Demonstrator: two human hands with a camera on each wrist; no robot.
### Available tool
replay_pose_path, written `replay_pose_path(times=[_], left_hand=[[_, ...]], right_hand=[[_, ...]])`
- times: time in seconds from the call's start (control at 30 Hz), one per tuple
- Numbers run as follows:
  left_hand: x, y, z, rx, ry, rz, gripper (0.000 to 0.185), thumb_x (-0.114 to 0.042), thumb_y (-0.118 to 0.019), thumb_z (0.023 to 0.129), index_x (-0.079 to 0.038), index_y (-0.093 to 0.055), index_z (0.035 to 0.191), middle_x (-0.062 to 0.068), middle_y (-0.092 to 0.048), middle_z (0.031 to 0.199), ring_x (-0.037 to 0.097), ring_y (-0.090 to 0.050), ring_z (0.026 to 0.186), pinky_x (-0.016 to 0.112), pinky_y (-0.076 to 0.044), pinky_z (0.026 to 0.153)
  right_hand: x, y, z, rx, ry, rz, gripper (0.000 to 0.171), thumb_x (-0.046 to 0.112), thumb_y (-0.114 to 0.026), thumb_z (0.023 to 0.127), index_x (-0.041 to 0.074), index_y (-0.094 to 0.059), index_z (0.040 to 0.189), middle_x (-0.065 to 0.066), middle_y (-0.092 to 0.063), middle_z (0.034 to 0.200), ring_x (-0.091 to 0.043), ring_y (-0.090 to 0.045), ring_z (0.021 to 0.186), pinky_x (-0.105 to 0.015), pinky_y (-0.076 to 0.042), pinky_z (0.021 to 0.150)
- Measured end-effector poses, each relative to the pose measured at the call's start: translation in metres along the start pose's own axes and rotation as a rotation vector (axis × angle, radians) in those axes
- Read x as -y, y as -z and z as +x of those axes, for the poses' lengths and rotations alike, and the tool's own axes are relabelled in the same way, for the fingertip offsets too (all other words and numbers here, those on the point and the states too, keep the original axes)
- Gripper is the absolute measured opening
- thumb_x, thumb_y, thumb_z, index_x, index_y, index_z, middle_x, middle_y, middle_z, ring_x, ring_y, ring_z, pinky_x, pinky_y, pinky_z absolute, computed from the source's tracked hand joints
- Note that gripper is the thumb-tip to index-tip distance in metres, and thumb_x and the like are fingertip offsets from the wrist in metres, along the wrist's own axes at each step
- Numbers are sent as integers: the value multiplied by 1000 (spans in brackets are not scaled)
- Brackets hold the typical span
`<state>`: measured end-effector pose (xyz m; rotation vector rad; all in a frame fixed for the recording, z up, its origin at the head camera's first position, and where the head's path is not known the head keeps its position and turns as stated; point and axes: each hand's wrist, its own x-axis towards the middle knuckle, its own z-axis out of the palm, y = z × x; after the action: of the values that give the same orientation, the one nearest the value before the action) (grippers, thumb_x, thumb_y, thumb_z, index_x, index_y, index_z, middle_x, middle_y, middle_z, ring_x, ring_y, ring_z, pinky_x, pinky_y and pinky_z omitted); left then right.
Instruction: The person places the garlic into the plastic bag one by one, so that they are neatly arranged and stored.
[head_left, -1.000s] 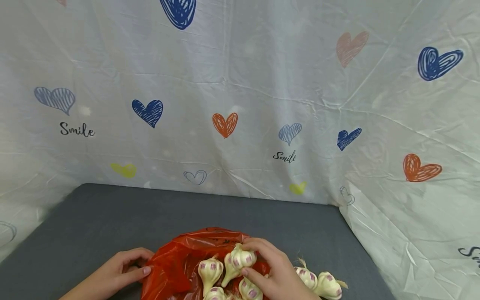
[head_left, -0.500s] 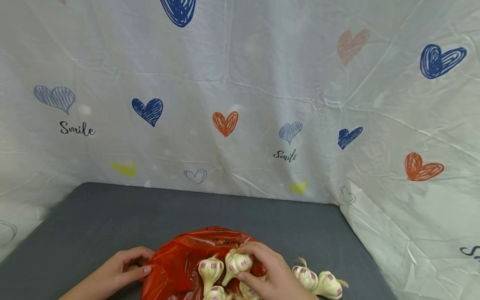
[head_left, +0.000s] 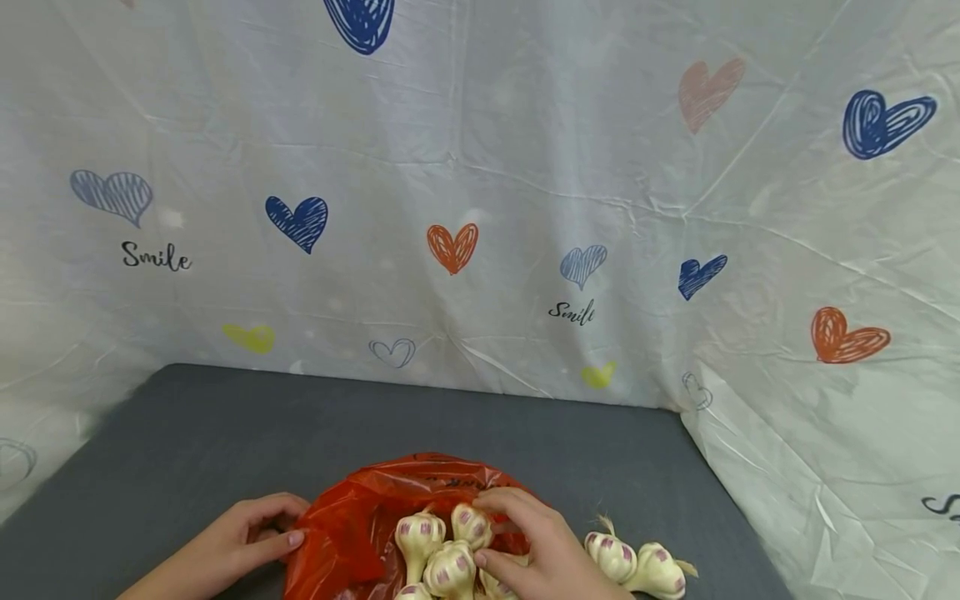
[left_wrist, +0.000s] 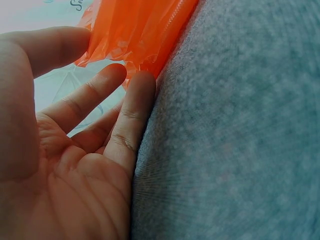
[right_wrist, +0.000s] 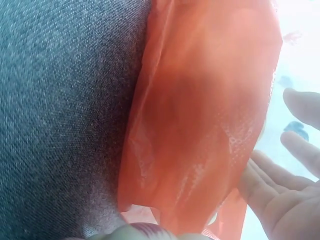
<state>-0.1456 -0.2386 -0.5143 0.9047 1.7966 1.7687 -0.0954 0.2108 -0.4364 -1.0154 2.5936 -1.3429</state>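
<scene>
A red plastic bag lies on the grey table at the near edge, its mouth facing me. Several garlic bulbs lie in its mouth. My left hand pinches the bag's left edge between thumb and fingers; the left wrist view shows this hand with the bag between them. My right hand rests over the bulbs, fingertips touching one bulb. In the right wrist view its fingers are spread and hold nothing, beside the bag.
Two more garlic bulbs lie on the table just right of the bag. A white sheet with hearts walls in the table at the back and on both sides. The grey surface stretches behind the bag.
My right hand carried a garlic bulb down into the bag's mouth and let it go among the others. The left hand has stayed on the bag's edge.
</scene>
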Motion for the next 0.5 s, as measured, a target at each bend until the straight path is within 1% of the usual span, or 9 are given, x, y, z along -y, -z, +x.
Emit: replay_pose_path(times=[0.3,0.4,0.5], left_hand=[[-1,-1,2,-6,8,11,34,0,-44,117,2,-63,144,12,-73,131,25,-72,110,34,-62,92],[-2,-1,1,-8,5,20,34,0,-44,117,2,-64,144,11,-73,131,25,-72,109,34,-62,91],[-2,-1,0,-1,1,9,34,1,-43,116,2,-64,144,11,-73,131,24,-72,110,33,-61,92]], right_hand=[[3,3,0,7,-19,34,45,22,-75,108,11,-62,149,-11,-65,144,-23,-67,126,-42,-60,99],[4,3,0,2,-21,38,44,22,-74,108,11,-62,149,-12,-65,144,-26,-66,128,-43,-59,100],[5,3,0,-9,-9,28,42,21,-74,108,12,-63,148,-11,-66,143,-29,-66,128,-44,-59,101]])
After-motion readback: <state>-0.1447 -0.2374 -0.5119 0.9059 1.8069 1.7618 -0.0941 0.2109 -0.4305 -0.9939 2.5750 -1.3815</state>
